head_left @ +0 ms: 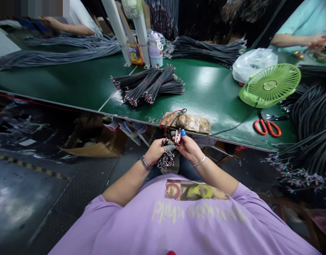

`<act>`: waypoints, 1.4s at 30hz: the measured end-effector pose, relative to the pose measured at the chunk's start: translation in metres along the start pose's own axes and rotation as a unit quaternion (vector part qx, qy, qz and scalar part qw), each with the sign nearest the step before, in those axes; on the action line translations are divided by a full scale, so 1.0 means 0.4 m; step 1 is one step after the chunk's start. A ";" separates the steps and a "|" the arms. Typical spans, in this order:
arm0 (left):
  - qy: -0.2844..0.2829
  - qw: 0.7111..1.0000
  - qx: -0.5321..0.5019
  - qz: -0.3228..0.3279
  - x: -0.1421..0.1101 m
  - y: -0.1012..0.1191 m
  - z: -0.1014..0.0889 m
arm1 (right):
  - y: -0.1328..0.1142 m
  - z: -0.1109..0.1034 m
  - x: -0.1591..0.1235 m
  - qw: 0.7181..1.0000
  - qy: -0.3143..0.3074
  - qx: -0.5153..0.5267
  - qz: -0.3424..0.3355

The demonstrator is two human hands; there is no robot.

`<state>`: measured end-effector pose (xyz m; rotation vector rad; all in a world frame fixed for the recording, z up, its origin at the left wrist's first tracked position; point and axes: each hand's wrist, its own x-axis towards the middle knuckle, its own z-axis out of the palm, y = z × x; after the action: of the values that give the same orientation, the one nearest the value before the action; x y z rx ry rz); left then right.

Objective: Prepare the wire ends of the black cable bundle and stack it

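Observation:
My left hand [155, 151] is closed around a bundle of dark cables [166, 161], whose stripped ends show red, white and black wires. A grey cover sits on its thumb. Close beside it, my right hand [189, 146] pinches a small pink piece [177, 136] whose exact kind I cannot make out. One digit of that hand wears a blue cover [183, 132]. Both hands meet just in front of the bench edge, below a taped piece of wood or cardboard [197, 123] with red and black leads on it.
On the green bench [80, 81] lie tied black cable bundles [152, 83]. A lilac bottle [155, 49] stands behind them. To the right are a green fan [270, 85], a plastic bag [254, 62], red-handled scissors [267, 128] and a large cable heap [315, 117]. Two co-workers sit opposite.

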<state>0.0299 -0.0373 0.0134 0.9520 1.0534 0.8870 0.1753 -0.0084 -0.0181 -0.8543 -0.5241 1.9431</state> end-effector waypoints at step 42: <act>-0.006 0.999 0.051 -0.010 -0.032 -0.043 -0.026 | 0.043 -0.054 -0.083 0.984 -0.060 -0.162 -0.040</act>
<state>0.0188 -0.0526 -0.0010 1.0289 1.1042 0.8168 0.1926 -0.0455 -0.0322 -0.9038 -0.9518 1.8717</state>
